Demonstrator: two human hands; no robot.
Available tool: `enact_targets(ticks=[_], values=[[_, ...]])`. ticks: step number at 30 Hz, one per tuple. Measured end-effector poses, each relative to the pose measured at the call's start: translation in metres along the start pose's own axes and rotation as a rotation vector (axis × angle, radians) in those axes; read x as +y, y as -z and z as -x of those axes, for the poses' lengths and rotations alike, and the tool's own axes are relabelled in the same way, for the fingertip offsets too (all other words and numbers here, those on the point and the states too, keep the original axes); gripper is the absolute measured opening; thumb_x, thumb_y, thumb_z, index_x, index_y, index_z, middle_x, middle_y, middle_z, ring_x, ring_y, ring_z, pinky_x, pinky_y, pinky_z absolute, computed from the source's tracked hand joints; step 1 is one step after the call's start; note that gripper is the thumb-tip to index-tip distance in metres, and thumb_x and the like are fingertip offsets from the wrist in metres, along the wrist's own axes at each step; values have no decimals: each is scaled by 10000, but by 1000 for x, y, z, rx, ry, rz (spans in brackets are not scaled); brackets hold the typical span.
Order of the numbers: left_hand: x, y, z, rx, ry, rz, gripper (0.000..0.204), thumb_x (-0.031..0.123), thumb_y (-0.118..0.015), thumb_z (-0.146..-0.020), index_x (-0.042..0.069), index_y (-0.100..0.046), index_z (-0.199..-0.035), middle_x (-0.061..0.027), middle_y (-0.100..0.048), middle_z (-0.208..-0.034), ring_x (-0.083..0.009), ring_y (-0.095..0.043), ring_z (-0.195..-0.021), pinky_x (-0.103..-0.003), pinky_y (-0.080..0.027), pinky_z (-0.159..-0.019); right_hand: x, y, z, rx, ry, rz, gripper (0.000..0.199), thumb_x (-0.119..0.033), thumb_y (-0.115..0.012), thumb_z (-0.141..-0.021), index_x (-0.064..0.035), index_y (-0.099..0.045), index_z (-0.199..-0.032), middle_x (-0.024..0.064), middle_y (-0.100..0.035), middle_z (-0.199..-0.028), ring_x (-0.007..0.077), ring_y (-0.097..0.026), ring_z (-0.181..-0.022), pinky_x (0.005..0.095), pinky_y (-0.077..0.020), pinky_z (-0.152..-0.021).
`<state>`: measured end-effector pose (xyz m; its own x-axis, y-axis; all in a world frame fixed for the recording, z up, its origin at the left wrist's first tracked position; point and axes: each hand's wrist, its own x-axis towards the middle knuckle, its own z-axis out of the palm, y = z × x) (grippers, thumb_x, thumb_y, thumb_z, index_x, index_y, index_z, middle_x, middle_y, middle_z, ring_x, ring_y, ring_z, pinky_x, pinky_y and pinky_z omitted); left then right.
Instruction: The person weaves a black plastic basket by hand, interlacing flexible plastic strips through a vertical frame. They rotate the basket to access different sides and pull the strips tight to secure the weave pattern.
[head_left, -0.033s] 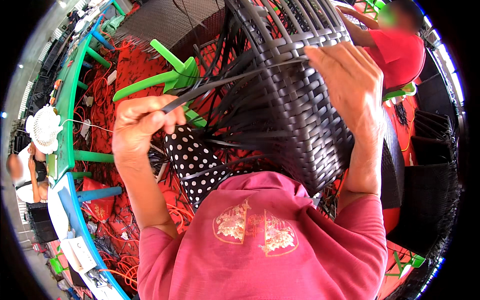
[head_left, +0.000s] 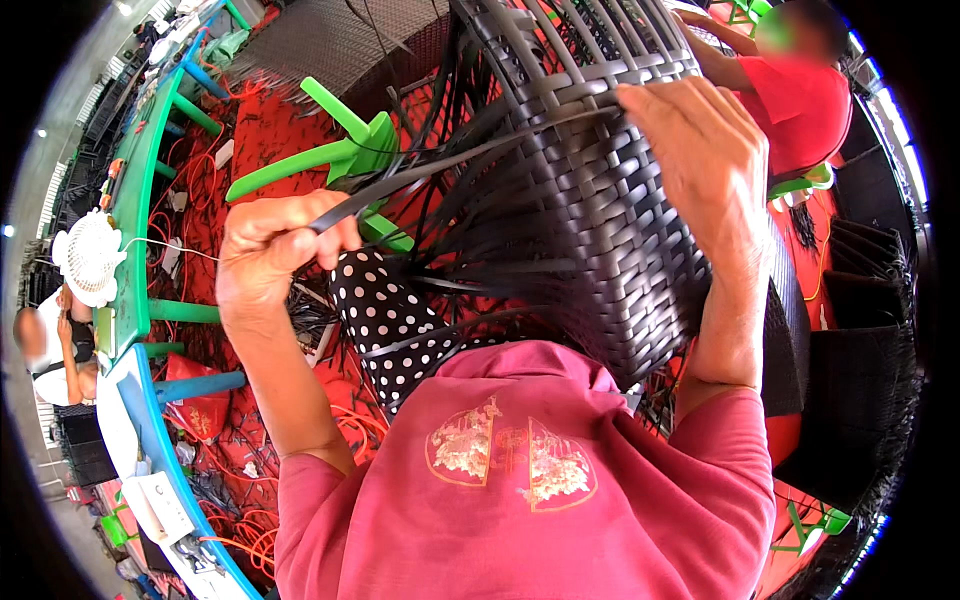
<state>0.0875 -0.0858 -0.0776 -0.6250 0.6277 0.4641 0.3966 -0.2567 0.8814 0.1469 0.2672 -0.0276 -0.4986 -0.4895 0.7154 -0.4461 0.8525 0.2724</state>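
Note:
A black woven piece [head_left: 625, 240] of flat plastic strips stands tilted in front of me, with bare upright slats at its far end. One dark flat strip [head_left: 430, 174] runs taut from its upper weave across to my left hand [head_left: 272, 250], which pinches it in a closed grip. At the strip's other end, the fingertips of my right hand [head_left: 705, 165] are closed on it against the weave; the thumb is partly hidden. Many loose black strips [head_left: 490, 225] hang from the piece's left side, between my hands.
A green stool [head_left: 365, 150] lies tipped over beyond my left hand. Along the left runs a green table [head_left: 130, 270] with a white fan [head_left: 90, 258]. A person in red [head_left: 795, 115] sits at the far right. Strip scraps litter the red floor [head_left: 270, 150].
My left hand has moved slightly left, drawing the strip with it. My right hand has shifted a little to the right along the weave.

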Motion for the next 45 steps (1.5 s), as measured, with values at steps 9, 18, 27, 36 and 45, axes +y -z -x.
enact_targets(ticks=[9, 18, 27, 36, 45], values=[[44, -52, -34, 231, -36, -340, 416, 318, -661, -865, 0, -633, -1133, -90, -674, -1039, -175, -616, -851, -325, -485, -787, -26, 11, -7, 179, 216, -182, 295, -37, -753, -634, -83, -715, -923, 37, -621, -838, 202, -611, -678, 310, -502, -596], [31, -96, -34, 68, 246, -116, 157, 135, -643, -889, -11, -676, -839, -25, -601, -634, -69, -552, -545, -213, -417, -490, -23, 6, -4, 208, 244, -286, 359, -115, -773, -665, -28, -688, -1003, 74, -632, -810, 206, -597, -648, 320, -471, -569], [19, -46, -15, -112, -99, -903, 326, 180, -709, -834, -21, -634, -1079, -135, -679, -903, -202, -668, -820, -283, -510, -723, -29, 12, 4, -73, -59, -842, 179, -11, -725, -704, 14, -693, -879, 99, -620, -740, 211, -597, -613, 289, -451, -533], [-4, -113, -39, -18, 200, 81, 181, 123, -621, -914, -36, -656, -994, -65, -676, -786, -126, -643, -732, -250, -508, -662, -43, -2, 0, 37, -75, -913, 164, 17, -723, -731, 32, -675, -887, 107, -638, -770, 197, -624, -639, 275, -481, -555], [27, -87, -64, 307, 279, -62, 168, 117, -576, -931, 2, -650, -833, 21, -542, -582, -14, -435, -462, -160, -320, -420, -28, -12, 2, 67, -181, -339, 403, -255, -725, -778, -31, -630, -1099, 121, -548, -1223, 343, -470, -1138, 430, -384, -945]])
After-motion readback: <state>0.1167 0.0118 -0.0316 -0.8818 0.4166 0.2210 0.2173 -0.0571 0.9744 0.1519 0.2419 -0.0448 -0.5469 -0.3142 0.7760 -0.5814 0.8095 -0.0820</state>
